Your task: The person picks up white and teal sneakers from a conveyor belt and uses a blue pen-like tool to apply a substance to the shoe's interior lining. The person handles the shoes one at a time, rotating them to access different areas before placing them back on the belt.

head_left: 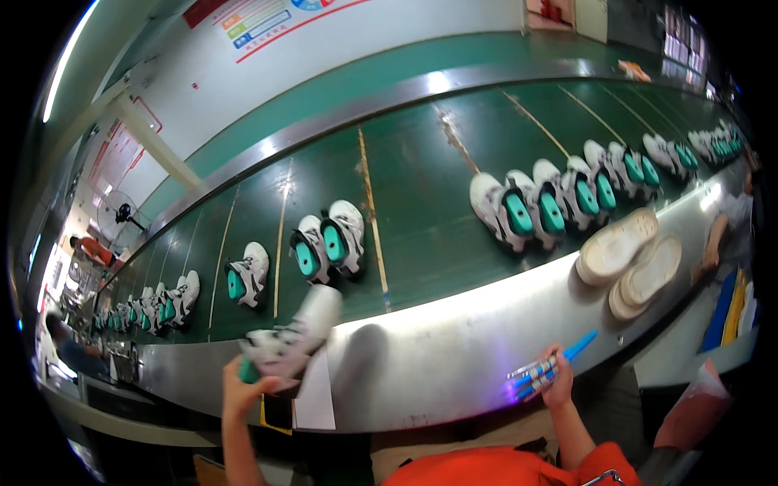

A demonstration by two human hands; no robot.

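Observation:
My left hand grips a white and grey sneaker by its heel end, where a teal insert shows; the shoe is tilted and slightly blurred, its toe up and to the right over the steel edge. My right hand is closed around a small bundle of blue pen-like tools, one long blue end pointing up and right. Purple light glows at their left tips. Beyond the left hand, a pair of sneakers and a single sneaker stand on the green belt.
More sneakers with teal inserts line the green conveyor belt. Pale shoe soles lie on the steel ledge at the right. A white card sits under the held shoe. Another person's arm shows far right.

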